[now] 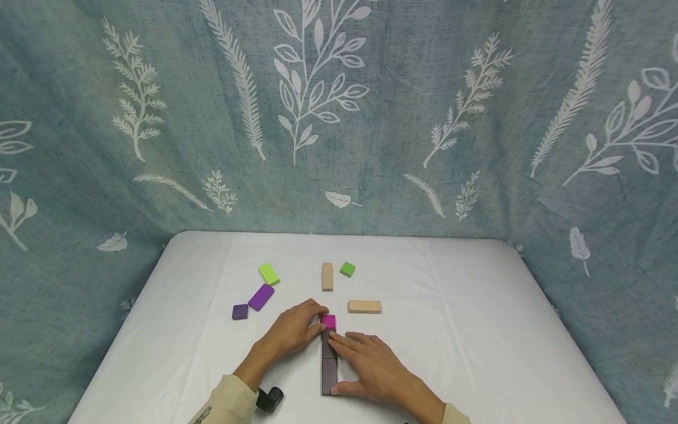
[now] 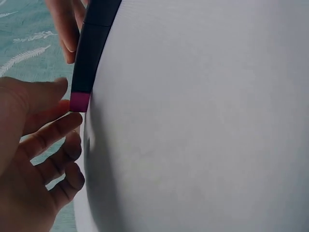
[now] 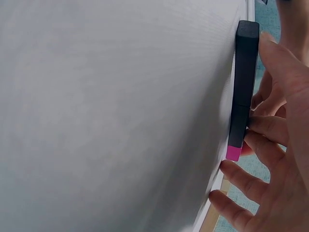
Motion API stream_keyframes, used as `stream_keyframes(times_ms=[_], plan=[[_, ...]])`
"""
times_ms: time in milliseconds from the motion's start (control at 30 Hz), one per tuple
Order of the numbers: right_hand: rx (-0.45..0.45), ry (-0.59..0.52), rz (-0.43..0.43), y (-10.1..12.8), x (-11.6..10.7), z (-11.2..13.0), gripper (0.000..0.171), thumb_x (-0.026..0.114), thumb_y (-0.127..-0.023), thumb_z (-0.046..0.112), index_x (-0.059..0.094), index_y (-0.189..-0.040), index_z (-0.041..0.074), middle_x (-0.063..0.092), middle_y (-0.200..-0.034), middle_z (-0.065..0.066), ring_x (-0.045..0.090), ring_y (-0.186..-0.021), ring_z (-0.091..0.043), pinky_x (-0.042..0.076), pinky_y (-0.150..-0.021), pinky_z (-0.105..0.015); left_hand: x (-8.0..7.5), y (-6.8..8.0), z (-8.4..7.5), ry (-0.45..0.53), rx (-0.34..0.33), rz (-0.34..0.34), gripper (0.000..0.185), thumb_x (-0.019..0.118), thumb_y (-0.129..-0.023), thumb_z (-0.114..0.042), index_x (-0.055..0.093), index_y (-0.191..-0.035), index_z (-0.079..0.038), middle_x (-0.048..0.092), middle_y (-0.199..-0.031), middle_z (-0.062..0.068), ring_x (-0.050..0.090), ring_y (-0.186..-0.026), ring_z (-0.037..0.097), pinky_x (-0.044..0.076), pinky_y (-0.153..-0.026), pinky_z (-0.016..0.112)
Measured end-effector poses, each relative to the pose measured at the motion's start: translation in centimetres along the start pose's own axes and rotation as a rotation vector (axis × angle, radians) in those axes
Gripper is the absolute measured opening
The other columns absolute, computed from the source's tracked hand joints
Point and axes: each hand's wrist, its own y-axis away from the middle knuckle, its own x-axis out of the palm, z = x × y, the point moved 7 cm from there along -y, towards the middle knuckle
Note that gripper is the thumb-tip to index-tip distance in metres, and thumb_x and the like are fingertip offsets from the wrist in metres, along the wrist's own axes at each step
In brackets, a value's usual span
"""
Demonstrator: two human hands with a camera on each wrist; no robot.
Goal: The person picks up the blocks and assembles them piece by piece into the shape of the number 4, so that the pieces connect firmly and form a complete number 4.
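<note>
Two dark grey blocks (image 1: 329,376) lie end to end in a straight row on the white tabletop. A small magenta block (image 1: 328,321) sits against the row's far end. My left hand (image 1: 293,327) is at that end, forefinger by the magenta block's far edge and thumb at its left side; its other fingers are loosely bent in the left wrist view. Along the row's right side lies my right hand (image 1: 375,366), its forefinger touching the farther dark block and its thumb at the nearer block's close corner. The right wrist view shows the magenta block (image 3: 233,153) below the dark ones.
Beyond the hands lie two tan blocks (image 1: 327,277), one lengthwise and one crosswise, and a small green block (image 1: 347,269). To the left are a lime block (image 1: 269,274), a purple block (image 1: 261,297) and a dark purple block (image 1: 240,311). A patterned curtain (image 1: 392,194) hangs behind the table.
</note>
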Motion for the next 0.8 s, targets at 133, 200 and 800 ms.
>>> stream_keyframes(times_ms=[133,200,800], plan=[[-0.005,0.003,-0.014,0.1,0.0,0.0,0.09,0.054,-0.088,0.076,0.043,-0.155,0.017,0.041,-0.158,0.005,0.045,-0.139,-0.027,0.04,-0.108,-0.052,-0.4,0.5,-0.2,-0.023,-0.013,0.018,0.042,0.071,-0.095,-0.029,0.065,-0.131,-0.01,0.063,-0.127,0.005,0.06,-0.118,0.025,0.049,-0.099,0.046],[-0.009,0.008,-0.021,0.1,0.0,0.0,0.09,0.053,-0.088,0.077,0.043,-0.155,0.017,0.042,-0.158,0.005,0.045,-0.138,-0.027,0.041,-0.107,-0.052,-0.5,0.8,-0.4,-0.047,-0.018,0.041,0.05,0.072,-0.092,-0.035,0.063,-0.135,-0.01,0.061,-0.135,0.006,0.056,-0.124,0.026,0.046,-0.103,0.048],[-0.007,-0.005,-0.025,0.0,0.1,-0.2,0.089,0.053,-0.089,0.075,0.044,-0.155,0.017,0.041,-0.158,0.006,0.044,-0.14,-0.026,0.039,-0.109,-0.051,0.1,3.8,-2.4,-0.091,0.016,0.209,0.094,0.07,-0.085,-0.062,0.038,-0.157,-0.011,0.032,-0.164,0.002,0.018,-0.152,0.039,0.025,-0.117,0.058]])
